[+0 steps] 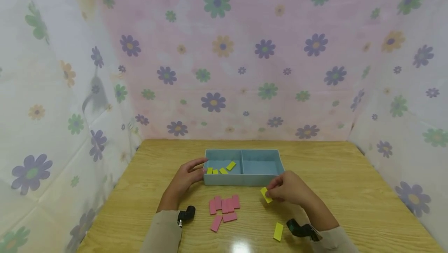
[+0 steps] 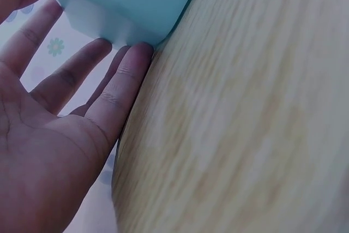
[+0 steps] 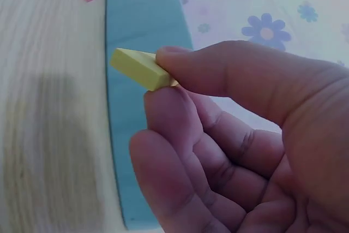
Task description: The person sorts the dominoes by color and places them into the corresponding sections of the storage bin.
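Observation:
A light blue two-compartment box stands on the wooden table, with several yellow blocks lying in its left compartment. My left hand touches the box's left end, its fingers spread and fairly straight in the left wrist view. Just in front of the box's right end, my right hand pinches a yellow block between thumb and fingertips, above the table. Another yellow block lies on the table nearer to me. Several pink blocks lie in a loose group in front of the box.
The wooden table reaches back to a flower-patterned cloth that hangs behind it and along both sides. A divider splits the box; no block shows in its right compartment. Each wrist carries a black camera.

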Demonstrator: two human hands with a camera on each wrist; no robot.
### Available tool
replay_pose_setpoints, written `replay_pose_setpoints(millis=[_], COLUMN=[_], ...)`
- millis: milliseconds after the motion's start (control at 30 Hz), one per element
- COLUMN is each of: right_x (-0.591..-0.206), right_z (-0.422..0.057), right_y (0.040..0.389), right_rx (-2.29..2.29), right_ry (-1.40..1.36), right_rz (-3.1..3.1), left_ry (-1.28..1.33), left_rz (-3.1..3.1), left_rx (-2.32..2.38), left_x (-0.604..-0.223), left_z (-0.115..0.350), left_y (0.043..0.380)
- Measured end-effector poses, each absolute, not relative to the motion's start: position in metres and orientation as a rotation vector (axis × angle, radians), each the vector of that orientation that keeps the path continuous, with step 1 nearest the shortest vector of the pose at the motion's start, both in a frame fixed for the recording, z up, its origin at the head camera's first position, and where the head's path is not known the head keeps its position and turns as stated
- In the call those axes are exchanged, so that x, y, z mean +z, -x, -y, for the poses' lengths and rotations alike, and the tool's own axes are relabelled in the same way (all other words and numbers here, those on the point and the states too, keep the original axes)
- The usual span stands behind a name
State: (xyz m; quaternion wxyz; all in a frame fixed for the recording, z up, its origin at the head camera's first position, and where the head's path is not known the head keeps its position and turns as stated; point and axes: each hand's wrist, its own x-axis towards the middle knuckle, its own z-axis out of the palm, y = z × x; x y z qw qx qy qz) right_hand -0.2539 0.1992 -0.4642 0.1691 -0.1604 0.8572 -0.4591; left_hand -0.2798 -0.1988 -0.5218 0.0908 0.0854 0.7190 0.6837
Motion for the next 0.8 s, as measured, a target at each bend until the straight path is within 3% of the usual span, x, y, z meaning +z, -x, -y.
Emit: replay_pose_setpoints(millis=[800], right_x=[-0.443], right_z=[-0.17], right_y=[0.267], right_rx=[-1.451], right_ry=[0.343], right_rz=[-2.46], left_ry=[-0.244], left_rz=[-2.144], left_rx=[2.031], left_x=[-0.518], left_z=[0.197], left_y=[0.278])
